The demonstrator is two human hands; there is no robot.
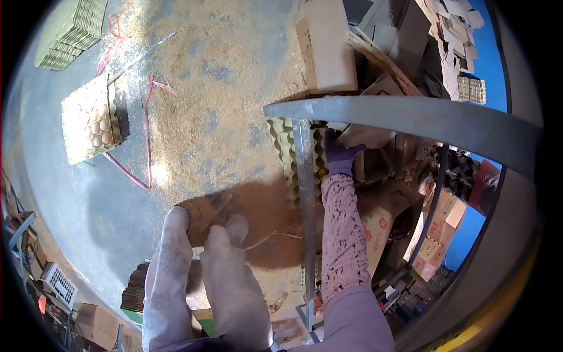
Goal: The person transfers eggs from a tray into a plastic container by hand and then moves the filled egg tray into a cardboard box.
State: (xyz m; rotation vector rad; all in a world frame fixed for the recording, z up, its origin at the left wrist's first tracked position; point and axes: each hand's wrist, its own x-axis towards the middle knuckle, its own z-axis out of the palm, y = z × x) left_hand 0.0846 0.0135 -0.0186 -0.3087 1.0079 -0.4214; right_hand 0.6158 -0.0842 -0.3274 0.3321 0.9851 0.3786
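My right hand [341, 154], in a purple glove, reaches past the metal frame [375, 110] among cardboard pieces. Its thumb stands apart from the other fingers, whose ends are hidden by a cardboard flap [365, 136]. Just left of the hand are pale egg trays [287, 149], partly behind the frame's upright. What the hand touches or holds, if anything, cannot be made out. My left hand is not in view.
A tray with eggs [88, 126] sits on the floor at the left, below stacked trays [73, 32]. Red strips [148, 135] lie nearby. Large cartons [331, 47] stand at the top. Another person's patterned sleeve [454, 170] shows at the right.
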